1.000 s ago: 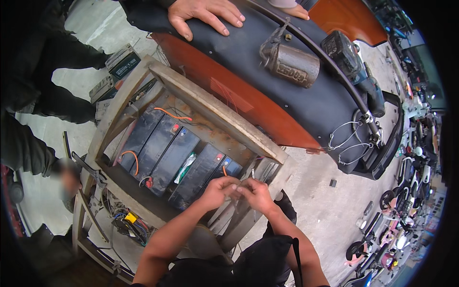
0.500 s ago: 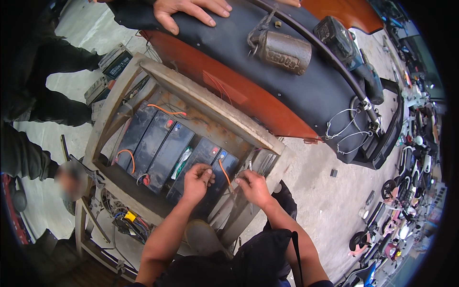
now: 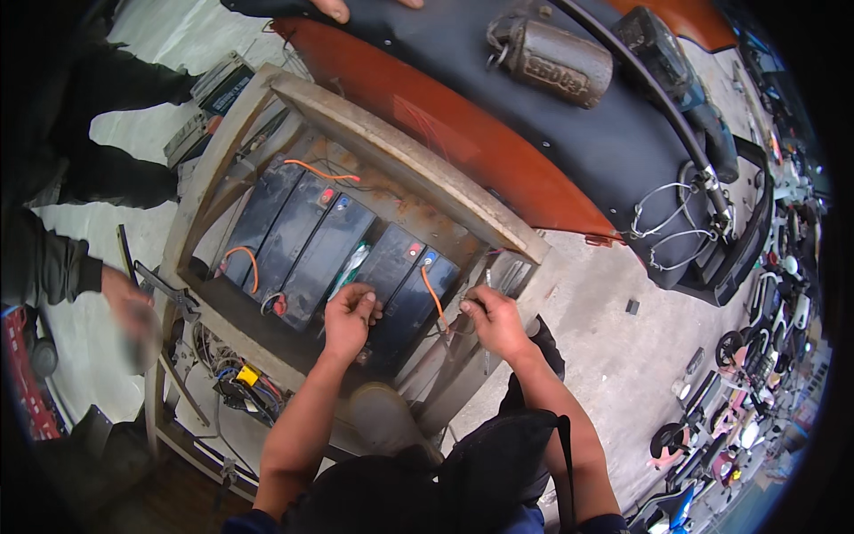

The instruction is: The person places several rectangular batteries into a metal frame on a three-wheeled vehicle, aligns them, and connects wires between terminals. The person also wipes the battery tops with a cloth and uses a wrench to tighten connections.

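Observation:
My left hand hovers over the black batteries, its thumb and fingers curled together. Whatever it may hold is hidden. To its right, my right hand pinches what looks like a thin silvery tool, mostly covered by the fingers. Close to those fingertips ends an orange wire, which runs from the blue terminal of the rightmost battery. A green and white packet is wedged in the gap between batteries. Other orange wires lie across the left batteries.
A worn metal frame surrounds the batteries. Beyond it lies a black and orange panel bearing a rusty cylinder and a cordless power tool. At left, another person's blurred hand is beside an adjustable wrench.
The view has shifted, so most things sit higher and further right. My hands have drawn slightly apart. The other person's hand on the panel has mostly left view.

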`<state>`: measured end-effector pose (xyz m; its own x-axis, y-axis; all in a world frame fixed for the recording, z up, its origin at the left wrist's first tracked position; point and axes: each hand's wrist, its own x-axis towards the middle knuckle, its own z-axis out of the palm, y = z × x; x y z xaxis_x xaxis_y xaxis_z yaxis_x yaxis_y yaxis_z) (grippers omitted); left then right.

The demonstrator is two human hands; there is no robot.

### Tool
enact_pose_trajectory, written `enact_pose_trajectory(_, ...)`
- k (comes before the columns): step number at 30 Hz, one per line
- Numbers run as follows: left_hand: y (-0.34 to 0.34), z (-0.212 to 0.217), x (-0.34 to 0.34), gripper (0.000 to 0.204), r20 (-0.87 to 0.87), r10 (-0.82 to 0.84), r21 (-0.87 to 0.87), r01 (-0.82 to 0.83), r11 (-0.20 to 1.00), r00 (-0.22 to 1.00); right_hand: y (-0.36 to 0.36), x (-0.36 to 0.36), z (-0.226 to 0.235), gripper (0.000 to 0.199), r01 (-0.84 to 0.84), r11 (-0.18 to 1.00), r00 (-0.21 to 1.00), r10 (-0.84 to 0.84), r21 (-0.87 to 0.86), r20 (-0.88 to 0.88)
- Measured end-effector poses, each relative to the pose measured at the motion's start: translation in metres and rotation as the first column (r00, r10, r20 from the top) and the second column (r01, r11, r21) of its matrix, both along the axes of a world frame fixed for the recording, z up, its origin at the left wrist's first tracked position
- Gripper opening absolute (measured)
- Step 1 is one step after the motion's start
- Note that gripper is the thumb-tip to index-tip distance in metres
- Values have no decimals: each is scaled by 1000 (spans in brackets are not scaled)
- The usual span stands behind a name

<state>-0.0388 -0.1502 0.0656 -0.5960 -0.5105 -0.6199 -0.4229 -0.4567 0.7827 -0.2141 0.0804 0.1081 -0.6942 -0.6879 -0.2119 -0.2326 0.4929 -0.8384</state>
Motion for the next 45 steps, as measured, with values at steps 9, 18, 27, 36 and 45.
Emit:
enact_pose_trajectory(9, 28, 3, 26, 9, -8, -105, -42, 105, 994, 994, 0, 0, 2, 15, 51, 989, 991, -68, 138, 118)
enact_pose_trajectory(18, 38, 22, 5, 13, 5, -392, -401, 361, 842, 920, 6, 8, -2, 19, 47, 986, 996, -57, 160, 61)
enact_pose_trajectory(27, -78, 20, -112, 18, 153, -466, -778, 397, 487, 871, 3, 14, -11, 18, 21, 999, 990, -15, 43, -144)
enact_pose_trajectory(36, -89, -55, -238, 40, 681, -732, -147, 974, -170, -25, 11, 8, -12, 16, -47, 999, 991, 48, 15, -124)
enact_pose_trajectory(45, -90, -102, -238, 43, 785, -600, -38, 955, -294, -154, 8, 5, -6, 14, -46, 999, 989, 43, -21, -139)
